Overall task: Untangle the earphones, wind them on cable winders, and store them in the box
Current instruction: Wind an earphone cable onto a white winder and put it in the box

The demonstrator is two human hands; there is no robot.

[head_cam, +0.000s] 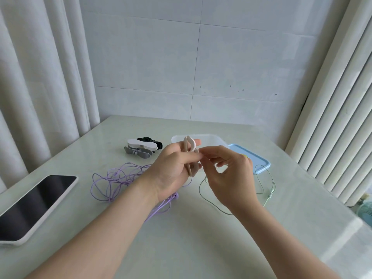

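The left hand (171,170) has its grip curled round a soft beige cable winder (190,144) while the right hand (231,174) pinches the thin, limp pale-green earphone cable (202,193) trailing onto the tabletop (201,238), likely best held beside the winder

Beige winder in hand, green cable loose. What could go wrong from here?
1. The loose pale green earphone cable loops past the light blue plastic lid; it may snag on its corner when pulled in.
2. The left hand, holding the beige cable winder, sits over the tangled purple earphones and might drag them.
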